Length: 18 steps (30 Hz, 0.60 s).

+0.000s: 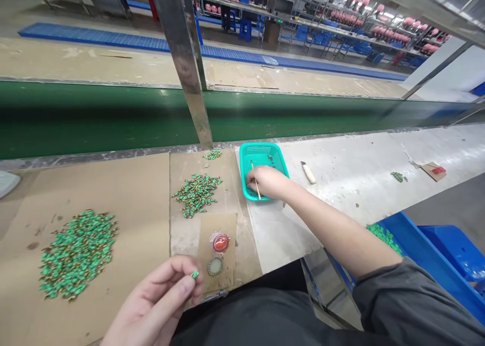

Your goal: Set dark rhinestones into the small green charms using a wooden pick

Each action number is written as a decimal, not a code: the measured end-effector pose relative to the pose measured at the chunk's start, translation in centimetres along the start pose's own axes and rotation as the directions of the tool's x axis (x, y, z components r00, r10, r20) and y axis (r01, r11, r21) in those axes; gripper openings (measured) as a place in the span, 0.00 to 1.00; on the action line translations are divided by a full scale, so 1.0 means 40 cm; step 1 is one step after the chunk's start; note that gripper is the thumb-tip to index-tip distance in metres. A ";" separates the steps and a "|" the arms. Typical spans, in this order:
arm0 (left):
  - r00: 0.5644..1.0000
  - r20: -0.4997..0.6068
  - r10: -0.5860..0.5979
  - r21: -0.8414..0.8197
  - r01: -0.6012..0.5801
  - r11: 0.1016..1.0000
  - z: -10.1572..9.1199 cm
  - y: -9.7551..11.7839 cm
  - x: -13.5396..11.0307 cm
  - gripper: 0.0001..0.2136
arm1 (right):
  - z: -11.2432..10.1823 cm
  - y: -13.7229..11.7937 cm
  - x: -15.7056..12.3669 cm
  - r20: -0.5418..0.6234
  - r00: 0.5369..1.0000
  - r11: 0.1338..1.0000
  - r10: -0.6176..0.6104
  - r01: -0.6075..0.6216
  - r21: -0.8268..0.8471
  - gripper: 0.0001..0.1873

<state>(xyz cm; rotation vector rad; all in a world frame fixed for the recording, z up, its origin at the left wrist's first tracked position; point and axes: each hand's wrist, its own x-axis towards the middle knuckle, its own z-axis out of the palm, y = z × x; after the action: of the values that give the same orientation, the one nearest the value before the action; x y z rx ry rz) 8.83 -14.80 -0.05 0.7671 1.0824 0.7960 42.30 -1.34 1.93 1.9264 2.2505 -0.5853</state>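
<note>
My left hand (pixel 162 300) pinches a small green piece (pixel 194 274) between thumb and fingertips, over the front edge of the table. My right hand (pixel 267 180) reaches down into a turquoise plastic basket (pixel 283 166), its fingers curled around a thin wooden stick with a dark tip (pixel 252 168), brush-like in shape. Small dark bits (pixel 270 159) lie in the basket; the right fingertips are partly hidden. Between my hands, a cardboard piece (pixel 229 265) bears a red dish (pixel 221 242) and a pale round dish (pixel 215 266).
Green-and-gold small pieces form a large pile (pixel 78 252) at left, a medium pile (pixel 197 193) and a small one (pixel 212 154). A knife with a pale handle (pixel 308 173) lies right of the basket. A metal post (pixel 191 83) rises behind; blue bins (pixel 424 265) stand at lower right.
</note>
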 end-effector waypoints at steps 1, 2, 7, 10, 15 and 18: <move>1.000 0.011 -0.005 -0.009 0.005 1.000 0.007 0.007 -0.002 0.17 | -0.002 -0.003 0.000 0.011 1.000 1.000 0.008 -0.007 -0.002 0.16; 0.999 0.030 -0.016 -0.022 0.017 1.000 0.017 0.016 -0.005 0.17 | -0.003 -0.006 0.001 0.021 1.000 1.000 0.016 -0.016 -0.002 0.16; 0.981 0.185 -0.064 -0.206 0.102 0.973 0.064 0.067 -0.034 0.14 | -0.008 -0.017 0.004 0.054 0.997 0.998 0.064 -0.065 0.010 0.15; 0.954 0.299 0.007 -0.330 0.097 0.939 0.068 0.064 -0.038 0.11 | -0.005 -0.021 0.008 0.063 0.994 0.996 0.090 -0.091 0.025 0.15; 0.900 0.417 0.128 -0.430 0.071 0.900 0.049 0.035 -0.033 0.09 | 0.008 -0.020 0.015 0.067 0.991 0.990 0.115 -0.120 0.073 0.15; 0.898 0.414 0.145 -0.431 0.053 0.901 0.048 0.033 -0.035 0.09 | 0.015 -0.008 0.014 0.024 0.991 0.983 0.128 -0.130 0.130 0.14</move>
<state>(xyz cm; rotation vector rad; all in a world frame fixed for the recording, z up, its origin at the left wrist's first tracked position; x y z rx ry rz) 10.04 -15.60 2.24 0.5519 0.4528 0.8178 41.81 -1.08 1.27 2.1019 2.1066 -0.7448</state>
